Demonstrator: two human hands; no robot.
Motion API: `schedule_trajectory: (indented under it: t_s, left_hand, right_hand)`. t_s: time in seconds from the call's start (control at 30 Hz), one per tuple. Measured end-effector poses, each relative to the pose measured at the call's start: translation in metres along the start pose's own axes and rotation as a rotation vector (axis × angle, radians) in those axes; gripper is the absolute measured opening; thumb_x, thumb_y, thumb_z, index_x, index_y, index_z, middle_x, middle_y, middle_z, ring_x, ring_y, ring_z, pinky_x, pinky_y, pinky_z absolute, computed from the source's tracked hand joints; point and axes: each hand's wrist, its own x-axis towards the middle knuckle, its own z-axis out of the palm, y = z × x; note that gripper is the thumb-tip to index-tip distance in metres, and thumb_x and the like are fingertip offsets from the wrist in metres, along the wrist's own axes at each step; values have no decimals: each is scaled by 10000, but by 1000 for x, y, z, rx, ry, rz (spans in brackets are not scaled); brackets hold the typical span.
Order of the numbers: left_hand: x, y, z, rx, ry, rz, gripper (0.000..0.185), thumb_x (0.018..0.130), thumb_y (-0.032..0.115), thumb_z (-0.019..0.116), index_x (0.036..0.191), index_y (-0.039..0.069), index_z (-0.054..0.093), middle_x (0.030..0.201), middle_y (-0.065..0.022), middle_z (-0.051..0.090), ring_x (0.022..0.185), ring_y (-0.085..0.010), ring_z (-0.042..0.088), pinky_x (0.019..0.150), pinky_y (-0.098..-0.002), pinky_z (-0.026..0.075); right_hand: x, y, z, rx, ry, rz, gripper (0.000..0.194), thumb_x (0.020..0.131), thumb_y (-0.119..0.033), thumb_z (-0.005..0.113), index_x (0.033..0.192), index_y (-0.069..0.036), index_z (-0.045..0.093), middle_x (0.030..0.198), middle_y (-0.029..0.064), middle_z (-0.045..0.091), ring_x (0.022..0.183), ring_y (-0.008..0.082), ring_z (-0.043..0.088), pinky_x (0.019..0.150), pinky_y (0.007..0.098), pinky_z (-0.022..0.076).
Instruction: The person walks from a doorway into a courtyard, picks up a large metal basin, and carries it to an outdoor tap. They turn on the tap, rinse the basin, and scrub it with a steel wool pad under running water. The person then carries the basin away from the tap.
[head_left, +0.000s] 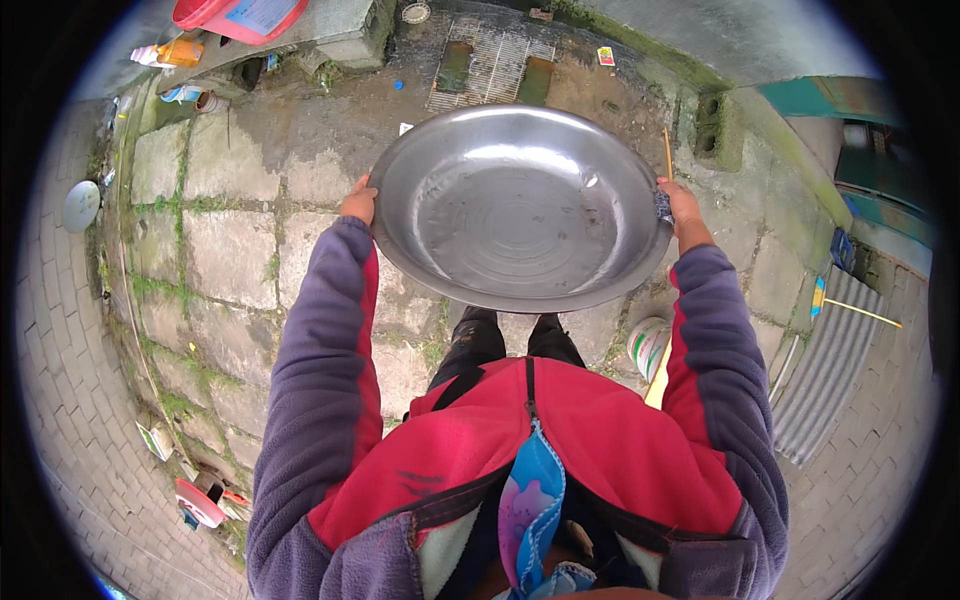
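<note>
A wide, shallow stainless-steel basin (517, 225) is held out in front of my body, above the paved yard. The basin's inside faces up and holds no objects; faint rings and small dark marks show on its bottom. On the left side of the rim, my left hand (360, 201) grips the edge, its fingers partly hidden. Opposite it, my right hand (681, 206) grips the right edge. A dark, mottled scrubber or cloth (663, 207) is pinched between that hand and the rim. Just above the right hand a thin wooden stick (668, 154) shows; I cannot tell whether it is held.
Beyond the basin lies a metal drain grate (491, 56). A pink-red tub (247, 16) and an orange bottle (180, 52) stand on a concrete ledge (352, 37). A white bucket (649, 346) is by my right leg. Corrugated sheeting (829, 367) lies at right, mossy slabs (229, 259) at left.
</note>
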Motion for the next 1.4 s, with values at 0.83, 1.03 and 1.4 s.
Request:
schedule_trajectory:
  t_s: [0.83,1.03,1.4]
  left_hand:
    - [-114,-7,-226,-457,456,7,400,924,185,572,1240,-59,542,1104,-147,675,998,-195,636,879,-301,478]
    - [-137,36,-381,-717,671,276,417,932,144,555,1310,-24,501,1129,-85,642,983,-144,603,880,-271,461]
    - [30,52,-560,-562,777,314,442,935,239,571,1278,-36,531,1092,-76,659,979,-141,606,887,-263,450]
  right_hand:
    - [-122,-142,167,239,-284,-392,138,847,-110,619,985,-119,624,798,-5,609,688,110,585,610,261,476]
    - [-195,-294,277,344,-513,-592,128,842,-77,617,967,-100,600,892,4,594,787,104,574,704,251,468]
    - [-179,-509,466,369,-585,-742,149,851,-97,612,997,-77,594,864,21,608,769,113,586,692,264,477]
